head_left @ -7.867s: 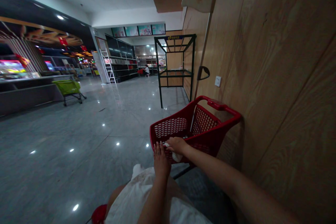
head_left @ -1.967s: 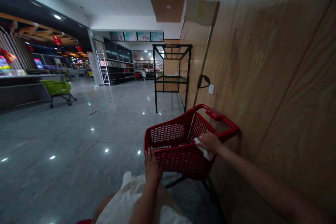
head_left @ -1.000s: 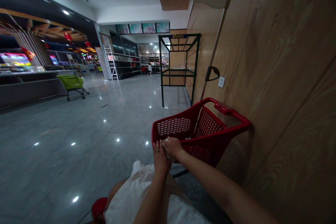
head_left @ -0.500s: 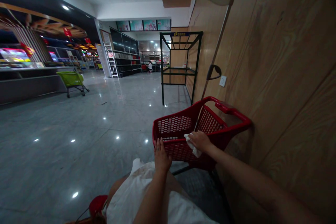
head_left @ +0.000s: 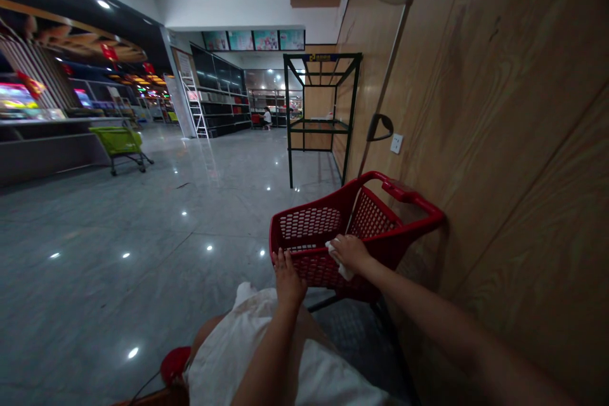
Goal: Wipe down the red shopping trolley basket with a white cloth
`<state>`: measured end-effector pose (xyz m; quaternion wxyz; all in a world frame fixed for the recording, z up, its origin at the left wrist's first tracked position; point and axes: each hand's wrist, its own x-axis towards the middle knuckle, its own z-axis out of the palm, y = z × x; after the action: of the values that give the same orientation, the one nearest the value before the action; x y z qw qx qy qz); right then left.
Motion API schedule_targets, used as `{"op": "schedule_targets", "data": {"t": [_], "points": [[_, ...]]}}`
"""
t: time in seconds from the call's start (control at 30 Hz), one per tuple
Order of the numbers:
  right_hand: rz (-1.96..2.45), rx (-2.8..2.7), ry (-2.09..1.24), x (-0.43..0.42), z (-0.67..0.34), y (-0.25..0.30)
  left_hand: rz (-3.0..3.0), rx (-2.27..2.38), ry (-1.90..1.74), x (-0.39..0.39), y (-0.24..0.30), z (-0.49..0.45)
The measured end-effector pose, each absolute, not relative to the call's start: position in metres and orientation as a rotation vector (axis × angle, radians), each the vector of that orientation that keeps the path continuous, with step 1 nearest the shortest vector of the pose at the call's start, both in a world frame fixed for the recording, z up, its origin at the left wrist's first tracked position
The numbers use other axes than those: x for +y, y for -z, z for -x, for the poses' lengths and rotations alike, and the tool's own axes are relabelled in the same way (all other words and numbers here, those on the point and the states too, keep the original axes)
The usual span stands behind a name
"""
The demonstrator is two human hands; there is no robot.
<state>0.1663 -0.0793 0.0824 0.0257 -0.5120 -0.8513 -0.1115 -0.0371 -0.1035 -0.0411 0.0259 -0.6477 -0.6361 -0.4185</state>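
Two grips are recorded: the left grip [head_left: 288,279] and the right grip [head_left: 351,252]. One white cloth [head_left: 337,259] is logged at the right grip, and one red shopping cart [head_left: 309,223] at both grips. Beyond the grips, one black shelf frame [head_left: 323,57], one wall socket [head_left: 396,143] and one person [head_left: 267,118] are counted. Farther left, one green cart [head_left: 115,141], one stepladder [head_left: 193,108] and four display screens [head_left: 252,40] are noted.

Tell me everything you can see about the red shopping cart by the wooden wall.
The red shopping cart has a basket of glossy red plastic with sides of small honeycomb holes and a solid rim. A red handle runs across the far end, at or very near the wooden wall. A dark metal frame shows beneath the basket. The person's right hand presses a white cloth against the near rim, while the left hand rests against the rim nearby.
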Motion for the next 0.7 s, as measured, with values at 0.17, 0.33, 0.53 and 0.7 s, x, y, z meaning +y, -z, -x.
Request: {"op": "schedule_targets", "data": {"t": [0.17,0.33,0.53,0.7], "points": [[1.452,-2.622,0.218,-0.081,-0.099,-0.069,2.035,-1.913,1.264,-0.102,0.047,0.044],[1.470,-2.561,0.177,-0.079,-0.066,-0.060,2.146,-1.909,1.216,-0.101,0.052,0.054],[1.412,-2.575,0.287,-0.074,-0.110,-0.058,2.145,-1.992,1.252,-0.103,0.047,0.053],[1.490,-2.542,0.460,-0.073,-0.203,-0.074,2.129,-2.009,1.289,-0.105,0.043,0.049]]}}
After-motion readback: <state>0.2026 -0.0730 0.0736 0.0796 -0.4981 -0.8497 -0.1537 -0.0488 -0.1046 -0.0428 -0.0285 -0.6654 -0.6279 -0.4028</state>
